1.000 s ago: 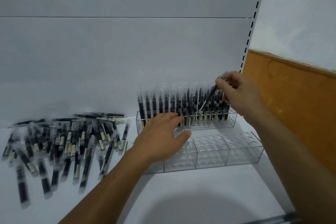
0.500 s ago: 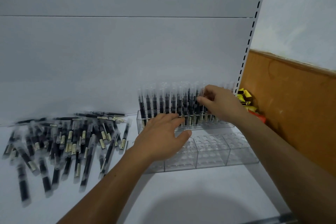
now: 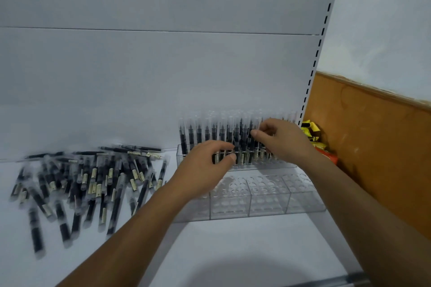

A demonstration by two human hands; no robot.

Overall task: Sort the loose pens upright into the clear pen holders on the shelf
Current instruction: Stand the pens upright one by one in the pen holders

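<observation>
Several loose black pens (image 3: pixel 93 182) with clear caps lie in a heap on the white shelf at the left. A clear rear pen holder (image 3: pixel 180 157) against the back panel carries several upright pens (image 3: pixel 198 135). In front of it sits a clear front pen holder (image 3: pixel 268 196) with round holes and no pens in it. My left hand (image 3: pixel 205 168) rests over the front holder's left end, its curled fingertips against the rear holder. My right hand (image 3: pixel 282 140) reaches among the upright pens, thumb and forefinger pinching one standing pen near its top.
A slotted shelf upright (image 3: pixel 312 72) rises just right of the holders. Behind it, yellow and orange packets (image 3: pixel 310 130) lie against an orange wooden panel (image 3: pixel 373 147). The shelf's metal front edge (image 3: pixel 338 281) runs along the bottom right.
My right hand brought a tilted pen down into the rear holder and now stays low among the standing pens. My left hand's fingers have curled up toward the rear holder.
</observation>
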